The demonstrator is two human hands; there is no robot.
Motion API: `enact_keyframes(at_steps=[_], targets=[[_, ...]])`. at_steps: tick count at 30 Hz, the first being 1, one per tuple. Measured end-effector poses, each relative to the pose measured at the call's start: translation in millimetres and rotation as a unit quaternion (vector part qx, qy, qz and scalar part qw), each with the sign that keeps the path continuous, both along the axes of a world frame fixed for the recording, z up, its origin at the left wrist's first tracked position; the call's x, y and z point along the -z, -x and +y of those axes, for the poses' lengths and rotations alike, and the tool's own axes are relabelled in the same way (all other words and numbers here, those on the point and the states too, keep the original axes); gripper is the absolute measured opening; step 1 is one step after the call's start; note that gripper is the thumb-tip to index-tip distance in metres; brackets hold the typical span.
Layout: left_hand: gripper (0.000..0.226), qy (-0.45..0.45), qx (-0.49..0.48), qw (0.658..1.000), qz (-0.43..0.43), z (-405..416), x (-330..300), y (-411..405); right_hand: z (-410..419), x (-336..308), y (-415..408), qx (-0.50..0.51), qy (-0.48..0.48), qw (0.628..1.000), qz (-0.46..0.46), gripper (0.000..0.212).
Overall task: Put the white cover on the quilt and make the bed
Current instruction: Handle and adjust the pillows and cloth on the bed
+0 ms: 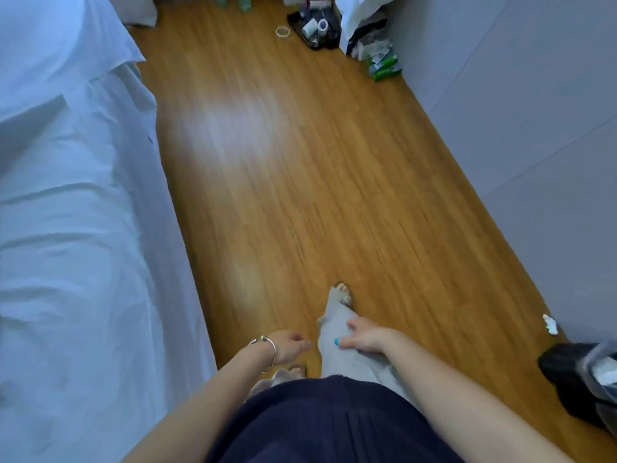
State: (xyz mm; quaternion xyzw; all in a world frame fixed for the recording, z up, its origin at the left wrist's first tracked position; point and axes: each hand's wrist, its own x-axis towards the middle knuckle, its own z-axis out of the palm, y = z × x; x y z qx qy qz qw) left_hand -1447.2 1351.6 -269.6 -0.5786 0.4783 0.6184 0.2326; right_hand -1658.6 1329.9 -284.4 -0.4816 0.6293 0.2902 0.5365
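Note:
A bed draped in white fabric (76,228) fills the left side of the head view, its cloth hanging down to the wooden floor. A folded white layer (60,45) lies on top at the far end. My left hand (290,345), with a silver bangle on the wrist, hangs in front of me with loosely curled fingers, holding nothing. My right hand (364,335) hangs beside my grey trouser leg, fingers relaxed, also holding nothing. Both hands are apart from the bed. I cannot tell quilt from cover.
A wooden floor (283,168) runs ahead between the bed and a grey wall (517,111). At the far end sit a black tray of items (315,28), a tape ring (283,31), bags and green packets (384,66). A black bag (577,375) lies at the right.

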Motion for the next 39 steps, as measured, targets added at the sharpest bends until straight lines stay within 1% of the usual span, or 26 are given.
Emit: enact_keyframes(at_steps=[4, 6, 8, 9, 12, 14, 16, 18, 20, 22, 24, 26, 28, 31, 32, 34, 36, 37, 39], targets=[[0.058, 0.003, -0.051, 0.999, -0.003, -102.0, 23.9, 6.7, -141.9, 15.6, 14.7, -0.068, -0.017, 0.998, -0.002, 0.086], [0.050, 0.024, -0.108, 0.993, -0.029, -165.6, 26.4, 7.0, -217.1, 11.4, 21.3, -0.067, -0.018, 0.998, -0.011, 0.085], [0.035, 0.062, -0.180, 0.980, -0.052, -227.0, 20.5, 8.4, -284.6, 6.7, 25.6, -0.094, -0.023, 0.995, -0.017, 0.079], [0.032, 0.078, -0.200, 0.975, -0.057, -256.1, 16.1, 9.1, -316.4, 5.1, 26.0, -0.112, -0.024, 0.993, -0.013, 0.075], [0.038, 0.113, -0.213, 0.968, -0.066, -332.5, -2.8, 7.7, -400.1, -0.5, 21.7, -0.144, -0.010, 0.990, 0.011, 0.064], [0.039, 0.123, -0.225, 0.964, -0.072, -374.3, -7.7, 0.2, -448.1, -3.6, 11.5, -0.160, -0.003, 0.987, 0.021, 0.065], [0.038, 0.114, -0.242, 0.961, -0.067, -415.2, -8.4, -12.7, -495.7, -1.7, -6.5, -0.176, 0.000, 0.984, 0.020, 0.065], [0.041, 0.094, -0.220, 0.968, -0.075, -459.5, -6.4, -31.0, -546.1, 2.6, -32.6, -0.187, 0.002, 0.982, 0.016, 0.067], [0.049, 0.070, -0.161, 0.980, -0.088, -507.3, 3.5, -56.0, -600.7, 9.7, -67.6, -0.179, 0.011, 0.984, 0.004, 0.070], [0.049, 0.062, -0.141, 0.984, -0.089, -550.3, 9.0, -84.7, -648.9, 11.0, -104.5, -0.170, 0.021, 0.985, -0.015, 0.066], [0.043, 0.048, -0.175, 0.981, -0.069, -598.2, 13.8, -124.7, -698.5, 6.8, -144.7, -0.175, 0.029, 0.984, -0.015, 0.059], [0.042, 0.043, -0.229, 0.971, -0.061, -646.2, 11.7, -160.9, -746.3, -2.3, -180.6, -0.191, 0.032, 0.981, -0.006, 0.054], [0.043, 0.062, -0.273, 0.958, -0.054, -695.1, 4.0, -196.5, -797.3, -11.6, -217.4, -0.202, 0.042, 0.978, -0.001, 0.051], [0.033, 0.093, -0.354, 0.930, -0.028, -763.5, -7.5, -239.0, -865.3, -20.7, -271.9, -0.212, 0.054, 0.976, -0.008, 0.052], [0.035, 0.104, -0.373, 0.922, -0.024, -785.3, -10.1, -251.8, -885.8, -22.5, -289.9, -0.215, 0.059, 0.975, -0.016, 0.052], [0.041, 0.121, -0.411, 0.903, -0.028, -827.7, -7.6, -277.0, -927.0, -21.6, -326.8, -0.212, 0.057, 0.975, -0.031, 0.054], [0.041, 0.129, -0.449, 0.883, -0.038, -868.8, -0.8, -306.0, -969.5, -13.9, -366.5, -0.210, 0.046, 0.975, -0.051, 0.058], [0.039, 0.127, -0.459, 0.878, -0.049, -889.5, 2.8, -322.3, -991.9, -9.3, -387.2, -0.221, 0.044, 0.973, -0.057, 0.058], [0.039, 0.118, -0.458, 0.878, -0.070, -931.7, 9.0, -356.9, -1040.8, -2.0, -426.7, -0.256, 0.041, 0.964, -0.061, 0.059]])
